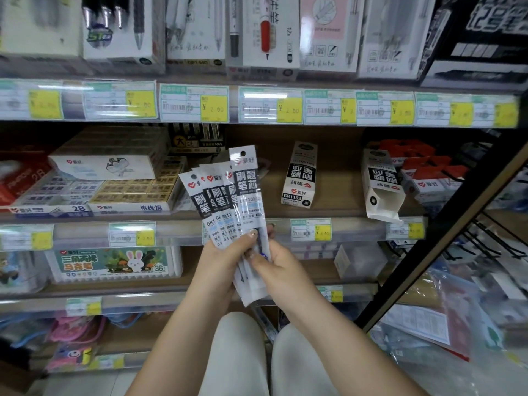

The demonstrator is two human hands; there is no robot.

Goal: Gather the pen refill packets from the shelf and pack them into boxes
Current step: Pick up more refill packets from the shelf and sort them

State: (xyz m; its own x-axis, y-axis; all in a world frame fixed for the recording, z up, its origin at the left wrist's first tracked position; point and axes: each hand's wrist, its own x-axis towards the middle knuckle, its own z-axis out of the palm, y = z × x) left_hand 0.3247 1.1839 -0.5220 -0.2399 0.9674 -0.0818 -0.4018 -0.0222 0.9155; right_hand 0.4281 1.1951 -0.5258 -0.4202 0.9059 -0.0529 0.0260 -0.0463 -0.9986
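Note:
Several pen refill packets [228, 195], clear sleeves with black-and-white labels, fan upward in front of the middle shelf. My left hand [220, 261] grips the lower part of the fan, thumb across the front. My right hand [278, 264] pinches the rightmost packet near its lower end. Two white refill boxes stand on the shelf behind: a closed one [300, 175] at centre, and one [381, 184] further right with its bottom flap hanging open over the shelf edge.
Eraser boxes [134, 190] fill the shelf's left side, red-topped packs [423, 170] the right. Pen boxes [257, 32] line the shelf above. A marker set [114, 262] sits on the shelf below. A black rack frame [445, 224] slants down the right, with plastic bags behind.

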